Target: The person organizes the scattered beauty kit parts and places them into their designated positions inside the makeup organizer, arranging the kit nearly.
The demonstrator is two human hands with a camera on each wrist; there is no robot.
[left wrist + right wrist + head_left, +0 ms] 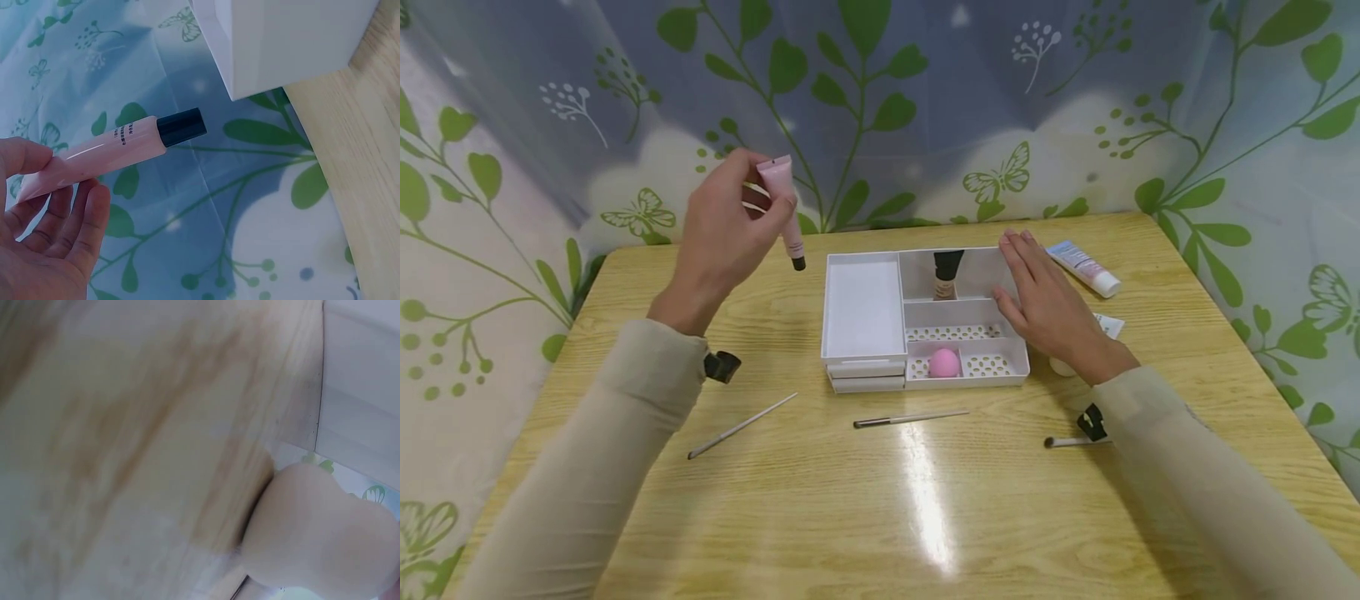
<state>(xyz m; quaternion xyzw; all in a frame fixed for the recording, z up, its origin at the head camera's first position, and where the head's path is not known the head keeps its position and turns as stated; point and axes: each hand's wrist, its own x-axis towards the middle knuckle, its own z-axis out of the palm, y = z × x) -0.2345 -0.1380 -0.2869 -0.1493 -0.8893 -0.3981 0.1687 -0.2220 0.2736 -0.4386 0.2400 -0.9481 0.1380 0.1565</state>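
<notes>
Toward the table's [760, 517] right edge, the right hand [1056, 312] partly hides a white item [1110, 326], the sleeve [1180, 450] a brush's handle [1078, 442]. The right-wrist view's blurred beige shape [312, 534] is perhaps a sponge. The pink tube's print [123, 133] is too small to read.

The organizer [863, 308] stood on the table [1000, 517] before a curtain [970, 75], a ball [943, 363] in a front compartment, a bottle [947, 268] in a rear one. Left of it, the left hand [722, 229] held a tube [780, 187]; at its right edge was the right hand [1051, 308]. Brushes [910, 419] lay nearer.
</notes>
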